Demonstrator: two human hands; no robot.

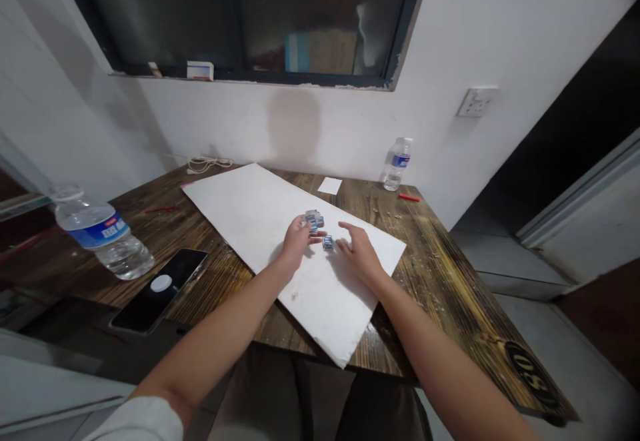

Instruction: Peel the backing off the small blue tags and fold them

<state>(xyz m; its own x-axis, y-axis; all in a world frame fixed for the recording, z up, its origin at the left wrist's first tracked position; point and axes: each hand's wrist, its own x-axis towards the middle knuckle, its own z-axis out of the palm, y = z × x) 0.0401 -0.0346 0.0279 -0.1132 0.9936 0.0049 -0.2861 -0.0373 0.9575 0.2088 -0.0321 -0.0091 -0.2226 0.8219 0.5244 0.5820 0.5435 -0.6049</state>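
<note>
Small blue-and-silver cubes (313,222) are bunched against the curled left hand (298,241), grip unclear; one loose cube (327,242) is seen between it and the open right hand (358,252).

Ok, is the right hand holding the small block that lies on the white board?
No, the right hand is open and apart from the small block, which lies on the white board.

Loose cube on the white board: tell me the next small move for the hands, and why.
Probably close the fingers of the right hand on the loose cube. It lies alone on the white board, right beside that open hand, while the left hand is already busy against the cluster of cubes.
</note>
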